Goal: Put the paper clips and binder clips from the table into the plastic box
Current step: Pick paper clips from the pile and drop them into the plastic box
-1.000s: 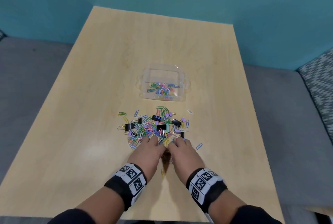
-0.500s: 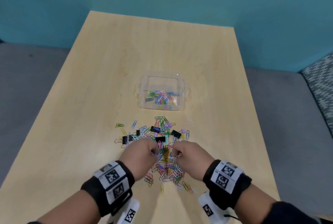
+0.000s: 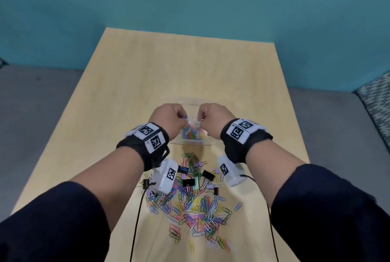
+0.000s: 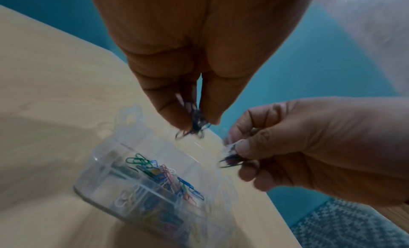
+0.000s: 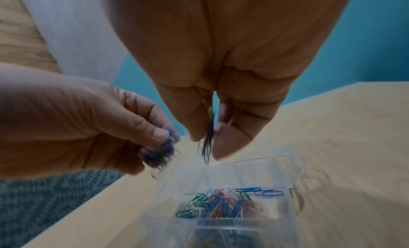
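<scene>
Both hands hover over the box (image 3: pixel 191 141), left hand (image 3: pixel 167 119) and right hand (image 3: pixel 213 119) each pinching paper clips (image 4: pixel 192 127). Drop step now; next, release cleanly inside. Many clips (image 3: pixel 196 211) remain on the bench (image 3: pixel 190 67).

plastic box (image 3: pixel 191 142) — mostly hidden behind hands | pinched clips (image 4: pixel 194 127) — blurred
</scene>
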The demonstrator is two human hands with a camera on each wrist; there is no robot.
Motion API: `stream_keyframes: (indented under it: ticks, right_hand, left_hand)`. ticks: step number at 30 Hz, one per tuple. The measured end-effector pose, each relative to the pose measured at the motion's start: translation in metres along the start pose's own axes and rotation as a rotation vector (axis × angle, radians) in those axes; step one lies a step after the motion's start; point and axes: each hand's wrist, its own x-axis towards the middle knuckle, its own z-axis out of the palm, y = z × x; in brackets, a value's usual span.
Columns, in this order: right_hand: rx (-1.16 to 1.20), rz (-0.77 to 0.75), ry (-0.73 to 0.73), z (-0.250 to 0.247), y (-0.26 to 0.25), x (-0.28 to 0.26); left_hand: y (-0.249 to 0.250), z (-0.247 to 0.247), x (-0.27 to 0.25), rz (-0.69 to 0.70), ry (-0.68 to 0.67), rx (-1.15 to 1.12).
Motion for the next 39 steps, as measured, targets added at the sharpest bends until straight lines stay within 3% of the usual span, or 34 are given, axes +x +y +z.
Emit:
stream_keyframes:
  ticks: [4, 8, 13, 15, 17, 20, 29, 35, 39]
  right_hand:
    - [0.017, 0.015, -0.01, 0.0, 0.017, -0.017]
    - [-0.082, 0.012, 0.013, 0.022, 0.058, -0.078]
    - [-0.229, 0.044, -0.171, 0.095, 0.104, -0.177]
    - [-0.327, 0.054, -0.168, 0.123, 0.115, -0.212]
    - [-0.351, 0.107, -0.098, 0.145, 0.126, -0.231]
    - [-0.298, 0.151, -0.014, 0.169, 0.131, -0.235]
    - [-0.327, -0.058, 0.05, 0.2, 0.069, -0.205]
    - [-0.39, -0.137, 0.135, 0.19, 0.045, -0.189]
    - [-0.468, -0.156, 0.088, 0.176, 0.041, -0.185]
  left_hand:
    - [-0.016, -0.003, -0.011, 0.013, 0.034, 0.108]
    - [-0.049, -0.002, -0.081, 0.122, 0.074, 0.113]
    - [-0.102, 0.036, -0.193, 0.274, -0.161, 0.353]
    - [-0.114, 0.051, -0.223, 0.275, -0.221, 0.482]
    - [-0.119, 0.063, -0.237, 0.263, -0.198, 0.566]
    - [-0.122, 0.081, -0.24, 0.245, -0.186, 0.581]
    - [-0.108, 0.122, -0.218, 0.311, -0.238, 0.641]
    - [-0.089, 0.112, -0.204, 0.327, -0.189, 0.691]
    - [-0.087, 0.106, -0.195, 0.352, -0.235, 0.706]
